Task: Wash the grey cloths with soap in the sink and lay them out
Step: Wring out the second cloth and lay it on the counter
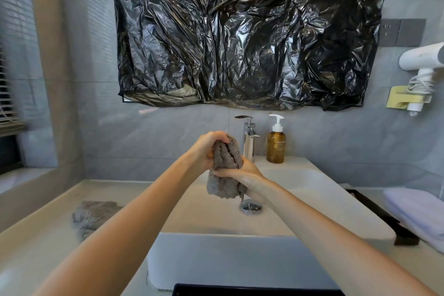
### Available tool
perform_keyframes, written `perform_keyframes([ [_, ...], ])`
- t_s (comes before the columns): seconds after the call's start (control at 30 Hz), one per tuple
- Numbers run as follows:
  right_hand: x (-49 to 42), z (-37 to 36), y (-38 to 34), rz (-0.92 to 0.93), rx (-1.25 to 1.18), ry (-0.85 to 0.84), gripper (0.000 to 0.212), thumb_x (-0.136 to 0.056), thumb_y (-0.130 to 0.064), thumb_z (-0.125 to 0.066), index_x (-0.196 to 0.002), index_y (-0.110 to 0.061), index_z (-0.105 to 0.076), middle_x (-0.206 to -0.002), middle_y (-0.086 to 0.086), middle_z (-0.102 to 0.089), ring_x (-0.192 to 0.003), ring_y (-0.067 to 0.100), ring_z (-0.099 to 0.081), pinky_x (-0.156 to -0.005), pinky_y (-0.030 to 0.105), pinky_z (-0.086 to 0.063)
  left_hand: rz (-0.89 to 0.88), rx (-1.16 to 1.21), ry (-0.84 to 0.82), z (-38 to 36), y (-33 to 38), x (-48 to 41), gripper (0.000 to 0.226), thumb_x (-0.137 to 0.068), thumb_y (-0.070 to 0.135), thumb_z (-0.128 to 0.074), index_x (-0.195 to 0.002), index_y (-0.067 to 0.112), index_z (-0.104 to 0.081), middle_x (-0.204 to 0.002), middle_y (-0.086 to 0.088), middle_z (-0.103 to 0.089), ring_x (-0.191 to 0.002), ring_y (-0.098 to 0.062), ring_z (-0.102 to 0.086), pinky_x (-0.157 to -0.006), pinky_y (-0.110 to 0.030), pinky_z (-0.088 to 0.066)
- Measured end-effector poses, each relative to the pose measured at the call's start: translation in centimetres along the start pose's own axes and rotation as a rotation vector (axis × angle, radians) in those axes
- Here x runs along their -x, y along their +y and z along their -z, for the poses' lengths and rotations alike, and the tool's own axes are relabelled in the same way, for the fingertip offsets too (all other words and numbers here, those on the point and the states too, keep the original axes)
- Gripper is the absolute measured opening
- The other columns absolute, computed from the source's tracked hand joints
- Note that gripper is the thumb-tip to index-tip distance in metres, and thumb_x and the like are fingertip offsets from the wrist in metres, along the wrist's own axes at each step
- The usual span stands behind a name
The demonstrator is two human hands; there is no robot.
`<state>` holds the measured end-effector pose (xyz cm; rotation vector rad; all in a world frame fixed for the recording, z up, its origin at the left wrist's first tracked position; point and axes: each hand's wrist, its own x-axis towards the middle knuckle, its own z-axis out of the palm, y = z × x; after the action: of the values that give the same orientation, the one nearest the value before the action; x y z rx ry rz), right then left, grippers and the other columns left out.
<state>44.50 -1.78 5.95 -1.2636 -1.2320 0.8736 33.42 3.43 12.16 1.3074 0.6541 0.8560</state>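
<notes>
A wet grey cloth [226,163] is bunched into a twisted roll above the white sink [312,202]. My left hand [207,149] grips its top end. My right hand [247,175] grips its middle, and the loose lower end hangs down over the drain [251,206]. A second grey cloth [92,215] lies crumpled on the counter to the left of the sink, partly behind my left forearm. An amber soap pump bottle [276,146] stands at the back of the sink, right of the chrome tap [248,139].
Black plastic sheeting [245,31] covers the wall above the tap. A folded white towel [420,211] lies on a dark tray [384,216] at the right. A white hair dryer [422,60] hangs on the right wall. A window ledge runs along the left.
</notes>
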Motion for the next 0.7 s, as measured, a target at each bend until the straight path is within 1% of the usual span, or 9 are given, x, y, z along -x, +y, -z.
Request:
perform_keyframes([
  [0.07,0.0,0.5,0.1,-0.095,-0.046,0.025,0.04,-0.077,-0.008,-0.076,-0.115,-0.007,-0.064,-0.104,0.012,-0.072,-0.099,0.028,-0.068,-0.088,0.043,-0.056,-0.002,-0.172,-0.046,0.3,0.4,0.4,0.004,-0.088,0.007,-0.061,-0.09,0.005,-0.063,-0.099,-0.014,-0.065,-0.089,-0.022,-0.063,-0.072,-0.03,-0.056],
  [0.13,0.2,1.5,-0.3,-0.197,-0.059,-0.014,0.038,-0.078,-0.013,-0.073,-0.114,-0.005,-0.064,-0.101,0.013,-0.073,-0.093,0.033,-0.069,-0.077,0.042,-0.056,-0.004,-0.472,-0.11,1.3,0.8,0.7,0.021,-0.088,0.022,-0.068,-0.105,0.014,-0.059,-0.111,-0.007,-0.062,-0.103,-0.019,-0.061,-0.086,-0.031,-0.053],
  [0.2,0.5,2.7,-1.1,-0.283,-0.02,-0.081,0.036,-0.076,-0.025,-0.074,-0.105,-0.006,-0.066,-0.086,0.008,-0.071,-0.07,0.026,-0.066,-0.056,0.031,-0.046,-0.068,-0.706,-0.138,2.5,0.9,0.8,0.044,-0.085,0.033,-0.071,-0.124,0.026,-0.051,-0.122,0.001,-0.053,-0.113,-0.018,-0.053,-0.089,-0.03,-0.046],
  [0.3,0.1,4.9,-1.8,-0.353,-0.085,-0.185,0.017,-0.082,-0.023,-0.072,-0.084,-0.011,-0.061,-0.068,0.001,-0.06,-0.05,0.009,-0.054,-0.042,0.019,-0.041,-0.434,-0.951,-0.081,4.0,-0.2,0.9,0.068,-0.085,0.009,-0.068,-0.137,0.04,-0.036,-0.137,-0.001,-0.039,-0.118,-0.019,-0.048,-0.084,-0.023,-0.046],
  [0.43,0.1,5.6,-2.3,-0.394,-0.183,-0.445,0.03,-0.075,-0.018,-0.076,-0.094,-0.009,-0.054,-0.069,-0.001,-0.058,-0.051,0.005,-0.052,-0.042,0.015,-0.045,-1.048,-1.689,0.033,4.5,-3.5,0.0,0.101,-0.073,-0.01,-0.061,-0.151,0.034,-0.013,-0.153,-0.002,-0.021,-0.133,-0.023,-0.033,-0.094,-0.037,-0.051],
  [0.5,0.2,5.3,-2.2,-0.435,-0.196,-0.579,0.036,-0.069,-0.016,-0.083,-0.088,-0.008,-0.054,-0.065,-0.001,-0.056,-0.048,0.004,-0.051,-0.039,0.014,-0.043,-1.215,-1.67,0.075,4.2,-4.7,-0.6,0.093,-0.072,-0.008,-0.063,-0.15,0.022,-0.021,-0.153,-0.009,-0.021,-0.137,-0.028,-0.031,-0.101,-0.043,-0.047],
  [0.57,0.6,4.3,-2.7,-0.489,-0.124,-0.673,0.024,-0.077,-0.017,-0.078,-0.077,-0.011,-0.055,-0.06,-0.003,-0.053,-0.045,0.002,-0.047,-0.037,0.012,-0.039,-1.402,-1.538,0.073,3.4,-4.8,-1.1,0.063,-0.079,0.001,-0.064,-0.137,0.013,-0.043,-0.147,-0.013,-0.031,-0.134,-0.033,-0.036,-0.102,-0.041,-0.044],
  [0.63,0.8,3.5,-3.0,-0.549,0.074,-0.654,0.021,-0.09,-0.018,-0.062,-0.074,-0.014,-0.049,-0.055,-0.006,-0.05,-0.044,0.002,-0.044,-0.04,0.012,-0.036,-1.499,-1.573,0.005,2.6,-4.3,-1.2,0.035,-0.085,0.011,-0.06,-0.12,0.011,-0.057,-0.134,-0.009,-0.048,-0.118,-0.032,-0.051,-0.081,-0.034,-0.05],
  [0.7,0.1,2.9,-2.8,-0.563,0.323,-0.553,0.019,-0.088,-0.023,-0.066,-0.08,-0.012,-0.053,-0.062,-0.001,-0.056,-0.055,0.008,-0.051,-0.055,0.018,-0.042,-1.317,-1.737,-0.107,2.0,-3.7,-0.9,0.028,-0.086,0.013,-0.06,-0.114,0.013,-0.058,-0.117,-0.005,-0.059,-0.102,-0.03,-0.058,-0.059,-0.033,-0.046],
])
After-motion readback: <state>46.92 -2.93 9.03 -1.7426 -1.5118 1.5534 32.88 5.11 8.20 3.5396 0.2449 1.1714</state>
